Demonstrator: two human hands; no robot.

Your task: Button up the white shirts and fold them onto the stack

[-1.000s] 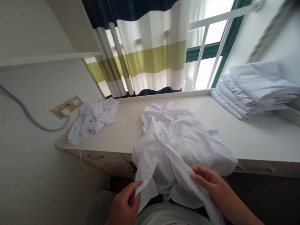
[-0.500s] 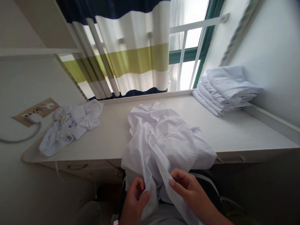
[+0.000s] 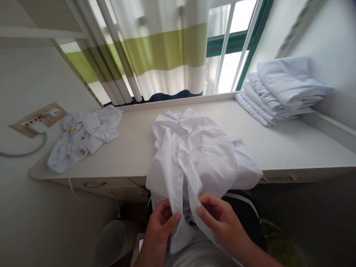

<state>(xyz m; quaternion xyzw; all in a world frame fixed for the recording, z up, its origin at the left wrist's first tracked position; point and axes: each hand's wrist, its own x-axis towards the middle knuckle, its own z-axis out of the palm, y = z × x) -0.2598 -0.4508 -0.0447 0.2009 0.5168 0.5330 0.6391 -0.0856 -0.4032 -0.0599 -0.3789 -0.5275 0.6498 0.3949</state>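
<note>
A white collared shirt [image 3: 208, 152] lies spread over the desk, its collar toward the window and its lower part hanging over the front edge to my lap. My left hand [image 3: 162, 225] pinches the left front edge between thumb and fingers. Opposite it, my right hand [image 3: 217, 216] pinches the right front edge. The two edges hang a little apart, with a narrow gap between them. Some of the shirt's lower hem is hidden behind my hands and wrists.
Folded white garments [image 3: 281, 93] are stacked at the desk's back right. A crumpled white cloth [image 3: 87, 136] lies at the left, beside a wall socket [image 3: 37, 121] with a plugged-in cable. Drawers [image 3: 95, 185] line the desk [image 3: 132, 150]. Below stands a pale bin [image 3: 111, 243].
The view has tilted downward, so the desk sits higher in the picture. Both hands have come slightly closer together, still pinching the shirt's front edges.
</note>
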